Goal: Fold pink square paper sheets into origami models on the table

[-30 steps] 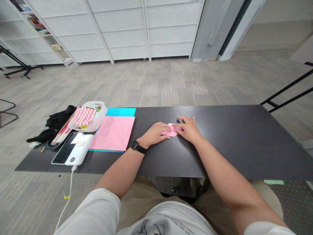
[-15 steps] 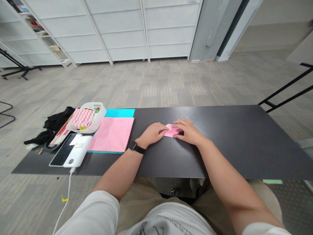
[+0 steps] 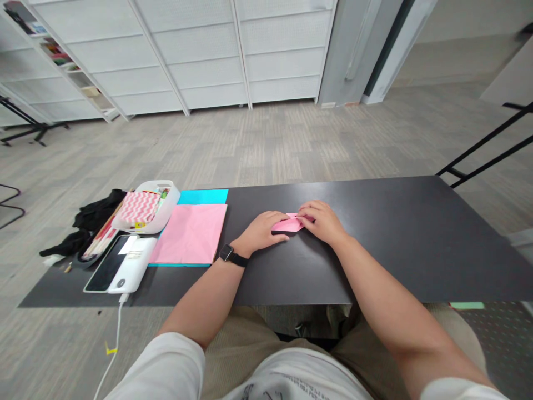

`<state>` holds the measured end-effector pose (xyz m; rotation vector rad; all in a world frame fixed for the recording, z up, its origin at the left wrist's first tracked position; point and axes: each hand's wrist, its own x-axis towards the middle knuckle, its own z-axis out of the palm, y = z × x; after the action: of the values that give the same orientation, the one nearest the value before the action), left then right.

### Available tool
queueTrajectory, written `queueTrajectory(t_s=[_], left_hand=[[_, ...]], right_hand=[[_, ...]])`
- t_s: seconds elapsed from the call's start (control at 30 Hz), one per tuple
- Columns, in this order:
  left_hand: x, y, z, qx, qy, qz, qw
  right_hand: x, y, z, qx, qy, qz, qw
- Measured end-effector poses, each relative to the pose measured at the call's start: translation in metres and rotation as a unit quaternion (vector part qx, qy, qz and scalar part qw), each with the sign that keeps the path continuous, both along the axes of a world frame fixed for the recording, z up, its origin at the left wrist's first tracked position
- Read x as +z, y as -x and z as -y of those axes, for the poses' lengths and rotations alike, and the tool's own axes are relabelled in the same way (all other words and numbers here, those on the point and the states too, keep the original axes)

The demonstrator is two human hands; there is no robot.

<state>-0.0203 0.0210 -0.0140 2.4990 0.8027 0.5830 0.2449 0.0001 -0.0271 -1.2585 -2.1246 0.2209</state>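
Note:
A small folded piece of pink paper (image 3: 290, 224) lies between my hands on the dark tabletop. From the left side my left hand (image 3: 263, 230) holds it, the thumb along its near edge and the fingers curled over its far edge. My right hand (image 3: 321, 223) pinches the right end of the paper between thumb and fingers. Part of the paper is hidden under the fingers, so its full folded shape does not show. A dark strip shows below the paper's near edge.
Left on the table (image 3: 391, 239) lie a pink paper stack (image 3: 191, 233) over blue sheets (image 3: 204, 196), a white basket (image 3: 166, 214), a phone (image 3: 109, 269), a white power bank (image 3: 132, 265) with a cable (image 3: 119, 328), and black cloth (image 3: 97, 211).
My left hand has spread around the paper's left end, its thumb now at the near edge. My right hand has closed into a pinch, and the paper looks narrower and tilted.

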Motion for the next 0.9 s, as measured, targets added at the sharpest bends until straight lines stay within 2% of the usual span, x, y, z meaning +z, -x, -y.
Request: queueTrajectory(t_s=[0.13,0.37,0.6,0.7,0.9], left_hand=[[0.003,-0.001,0.001,0.024,-0.004,0.010,1.000],[0.005,0.001,0.002,0.070,-0.004,0.021,0.997],[0.014,0.000,0.010,0.060,0.042,0.048,0.996],[0.016,0.000,0.011,0.049,0.055,0.056,0.996],[0.010,0.001,0.006,0.082,0.125,0.081,0.985]], right_hand=[[0.007,0.003,0.004,0.001,0.003,-0.030,1.000],[0.026,0.005,0.015,0.082,0.039,-0.004,0.996],[0.031,0.002,0.018,0.063,0.022,0.018,0.998],[0.032,0.001,0.018,0.063,0.048,0.003,0.997],[0.027,0.002,0.014,0.067,0.138,0.001,0.988]])
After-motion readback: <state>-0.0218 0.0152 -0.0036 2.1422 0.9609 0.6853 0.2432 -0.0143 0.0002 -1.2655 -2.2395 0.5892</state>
